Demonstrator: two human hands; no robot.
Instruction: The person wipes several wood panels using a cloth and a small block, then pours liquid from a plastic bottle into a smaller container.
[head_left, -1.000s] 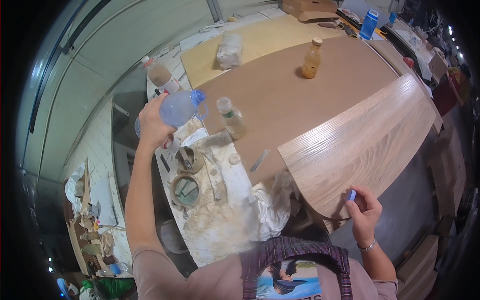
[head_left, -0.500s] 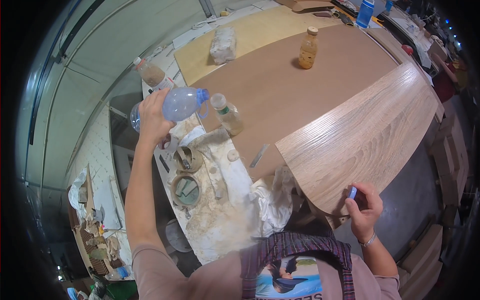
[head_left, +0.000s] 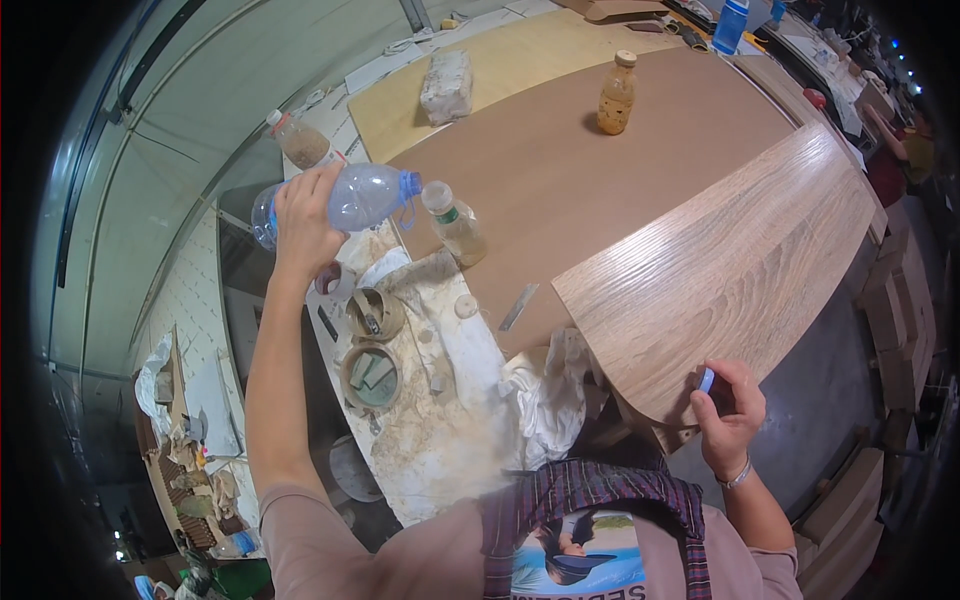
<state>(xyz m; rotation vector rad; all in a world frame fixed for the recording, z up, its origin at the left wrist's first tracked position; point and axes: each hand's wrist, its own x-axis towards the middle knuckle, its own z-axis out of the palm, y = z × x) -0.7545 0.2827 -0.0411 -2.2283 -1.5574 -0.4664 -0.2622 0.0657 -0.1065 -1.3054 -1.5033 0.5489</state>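
Bright even light, sharp centre, bent dark rim

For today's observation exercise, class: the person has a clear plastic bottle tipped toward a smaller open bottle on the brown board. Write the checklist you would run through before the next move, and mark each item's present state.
1. Left hand grips the clear bottle firmly: ok.
2. Clear bottle's cap is off: ok, the neck with its blue ring points at the small bottle.
3. Small bottle stands upright on the brown board: ok.
4. Small bottle's mouth is open: cannot tell.
5. Right hand keeps the blue cap: ok, held in the fingers at the edge of the wood panel.
6. Water left in the clear bottle: cannot tell.
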